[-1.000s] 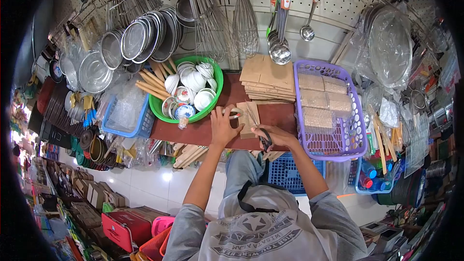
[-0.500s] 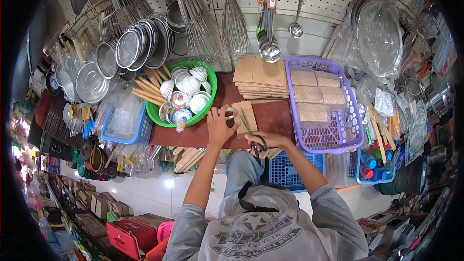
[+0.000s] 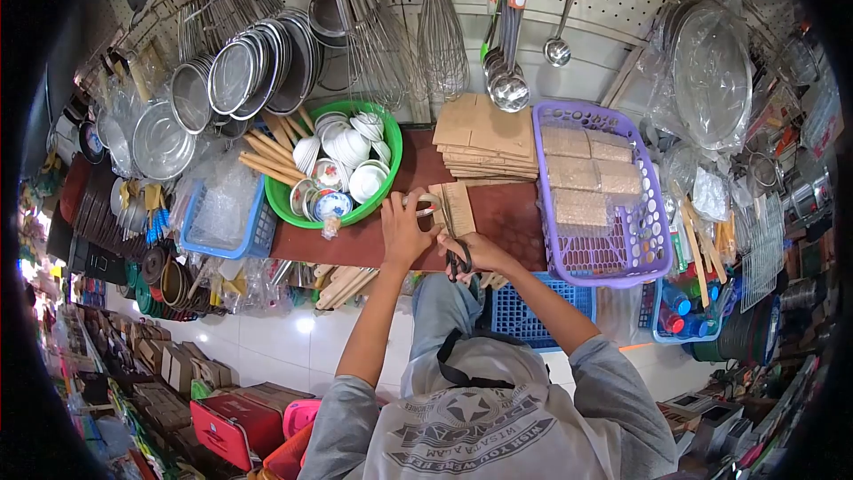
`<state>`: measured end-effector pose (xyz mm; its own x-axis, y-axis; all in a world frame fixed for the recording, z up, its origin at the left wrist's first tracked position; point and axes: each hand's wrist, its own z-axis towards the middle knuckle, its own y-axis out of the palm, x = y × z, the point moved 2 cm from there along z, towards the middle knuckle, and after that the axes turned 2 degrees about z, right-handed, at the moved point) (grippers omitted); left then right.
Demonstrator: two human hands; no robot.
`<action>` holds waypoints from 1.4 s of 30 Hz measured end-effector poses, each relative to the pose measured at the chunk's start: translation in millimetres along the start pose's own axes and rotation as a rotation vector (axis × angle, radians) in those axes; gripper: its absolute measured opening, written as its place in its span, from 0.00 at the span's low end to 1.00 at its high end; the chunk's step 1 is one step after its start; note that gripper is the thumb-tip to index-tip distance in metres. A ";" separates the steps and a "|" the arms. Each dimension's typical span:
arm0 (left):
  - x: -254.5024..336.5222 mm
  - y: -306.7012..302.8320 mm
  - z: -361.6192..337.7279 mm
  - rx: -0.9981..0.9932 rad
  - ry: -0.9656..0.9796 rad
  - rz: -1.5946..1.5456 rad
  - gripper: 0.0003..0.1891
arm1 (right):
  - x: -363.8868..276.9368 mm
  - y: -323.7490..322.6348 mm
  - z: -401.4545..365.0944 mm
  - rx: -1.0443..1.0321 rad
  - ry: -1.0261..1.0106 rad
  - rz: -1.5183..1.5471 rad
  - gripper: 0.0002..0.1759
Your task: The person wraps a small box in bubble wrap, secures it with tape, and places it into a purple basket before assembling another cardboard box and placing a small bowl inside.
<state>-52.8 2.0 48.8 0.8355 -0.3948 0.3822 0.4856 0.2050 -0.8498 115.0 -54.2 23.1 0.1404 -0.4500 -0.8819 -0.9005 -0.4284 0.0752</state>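
Observation:
My left hand [image 3: 405, 229] is closed around a ring-shaped roll of tape [image 3: 428, 204], fingers curled over it. My right hand [image 3: 480, 253] grips a pair of scissors [image 3: 457, 260] by the dark handles, close against the left fingertips. What lies between the two hands is too small to make out. Just beyond them a small brown cardboard piece [image 3: 458, 206] lies on the reddish-brown shelf [image 3: 505, 212]. To the left of my hands is a green basin [image 3: 391, 160] with white bowls [image 3: 345, 149] and wooden-handled items [image 3: 272, 158].
A stack of flat cardboard [image 3: 484, 138] sits at the back. On the right stands a purple basket [image 3: 544, 213] of bubble-wrapped packs [image 3: 576, 171]. Whisks [image 3: 442, 40], ladles [image 3: 508, 89] and strainers [image 3: 235, 76] hang above. A blue basket [image 3: 258, 236] is at left.
My right hand with the scissors has moved left, up to the left fingertips. The left hand still holds the tape roll. The whole view has shifted slightly.

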 end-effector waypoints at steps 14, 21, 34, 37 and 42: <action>2.5 -0.8 -2.1 0.009 0.002 -0.003 0.40 | 10.4 6.5 3.8 0.130 -0.107 -0.081 0.33; 7.0 0.1 -9.2 0.051 -0.003 0.056 0.40 | 17.6 9.4 4.6 0.107 -0.174 -0.082 0.33; -3.9 -4.4 -1.3 -0.016 -0.136 0.106 0.43 | -62.5 -16.8 -71.2 -0.061 0.030 -0.462 0.36; -17.0 9.9 -0.5 -0.123 -0.194 0.050 0.44 | -74.9 -48.0 -80.2 0.083 0.048 -0.835 0.30; -38.3 31.4 1.7 -0.318 -0.316 -0.032 0.46 | -90.0 -63.4 -74.8 0.143 0.318 -1.185 0.24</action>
<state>-69.1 25.1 8.2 0.8829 -0.0933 0.4603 0.4506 -0.1080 -0.8862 190.2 -45.2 132.5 0.9758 -0.0218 -0.2174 -0.1837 -0.6209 -0.7620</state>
